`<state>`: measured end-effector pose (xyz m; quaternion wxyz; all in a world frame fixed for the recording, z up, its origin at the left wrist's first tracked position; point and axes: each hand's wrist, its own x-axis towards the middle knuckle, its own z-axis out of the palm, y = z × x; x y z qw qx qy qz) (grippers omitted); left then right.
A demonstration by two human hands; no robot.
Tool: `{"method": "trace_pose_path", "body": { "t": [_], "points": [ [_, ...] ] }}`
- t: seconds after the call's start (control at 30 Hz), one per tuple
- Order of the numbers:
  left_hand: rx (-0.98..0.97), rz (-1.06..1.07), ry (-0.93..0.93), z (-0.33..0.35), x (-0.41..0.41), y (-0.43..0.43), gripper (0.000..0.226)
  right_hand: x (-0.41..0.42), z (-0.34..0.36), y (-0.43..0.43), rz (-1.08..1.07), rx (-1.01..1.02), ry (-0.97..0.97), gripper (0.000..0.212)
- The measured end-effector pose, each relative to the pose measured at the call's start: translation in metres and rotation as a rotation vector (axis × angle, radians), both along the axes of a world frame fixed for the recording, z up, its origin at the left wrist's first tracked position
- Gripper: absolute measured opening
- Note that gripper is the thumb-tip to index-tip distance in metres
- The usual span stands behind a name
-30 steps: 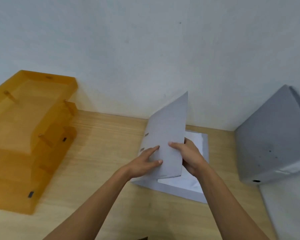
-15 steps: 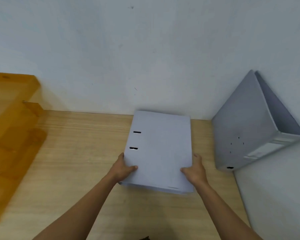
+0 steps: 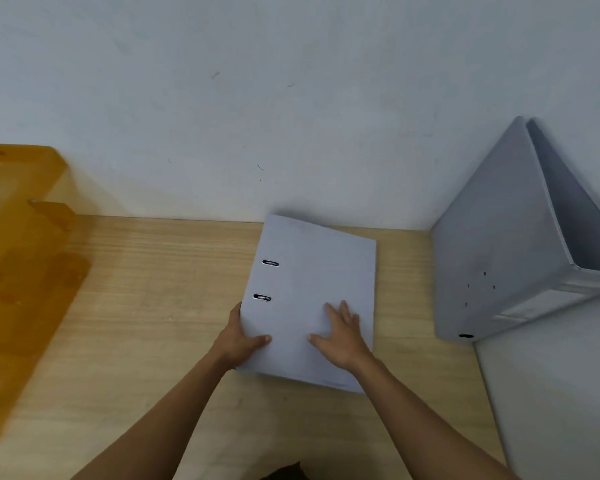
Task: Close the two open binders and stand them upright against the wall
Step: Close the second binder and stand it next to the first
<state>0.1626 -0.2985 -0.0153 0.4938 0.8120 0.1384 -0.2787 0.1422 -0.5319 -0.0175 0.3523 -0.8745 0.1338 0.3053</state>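
A pale grey binder lies closed and flat on the wooden desk, its far edge close to the back wall. My left hand grips its near left edge, thumb on the cover. My right hand rests flat on the cover with fingers spread. A second grey binder stands in the right corner, leaning, with its covers spread apart at the top.
An amber see-through plastic tray stack occupies the left of the desk. A white side wall or panel bounds the desk on the right. The back wall runs behind everything.
The binder's raised cover came down and it now lies closed. My right hand moved from the binder's right edge onto the cover. The view shifted right.
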Motion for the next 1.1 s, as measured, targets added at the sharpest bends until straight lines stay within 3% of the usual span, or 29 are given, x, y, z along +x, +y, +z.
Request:
{"method": "trace_pose_path", "body": {
  "t": [0.27, 0.4, 0.47, 0.53, 0.6, 0.7, 0.8, 1.1],
  "points": [
    [-0.061, 0.068, -0.029, -0.012, -0.003, 0.002, 0.105, -0.005, -0.008, 0.001, -0.028, 0.084, 0.027, 0.081],
    [-0.210, 0.317, 0.225, 0.004, 0.008, 0.001, 0.069, -0.003, 0.000, 0.001, -0.108, 0.168, 0.061, 0.075],
    [-0.280, 0.373, 0.365, 0.009, 0.007, 0.001, 0.067, -0.006, 0.005, 0.000, -0.139, 0.170, 0.063, 0.074],
    [-0.340, 0.363, 0.427, 0.006, -0.001, -0.006, 0.081, -0.010, 0.014, -0.003, -0.181, 0.192, 0.065, 0.074],
    [-0.505, 0.331, 0.449, 0.002, -0.012, -0.019, 0.088, -0.011, 0.026, -0.008, -0.217, 0.222, 0.066, 0.073],
    [-0.784, 0.303, 0.436, 0.006, -0.022, -0.040, 0.080, -0.012, 0.047, -0.013, -0.287, 0.318, 0.032, 0.067],
    [-0.924, 0.223, 0.422, 0.023, -0.025, -0.058, 0.069, -0.013, 0.066, -0.012, -0.393, 0.447, -0.046, 0.068],
    [-0.725, -0.078, 0.163, 0.078, -0.031, -0.108, 0.066, -0.028, 0.091, -0.026, -0.586, 0.549, -0.286, 0.079]
  ]
}}
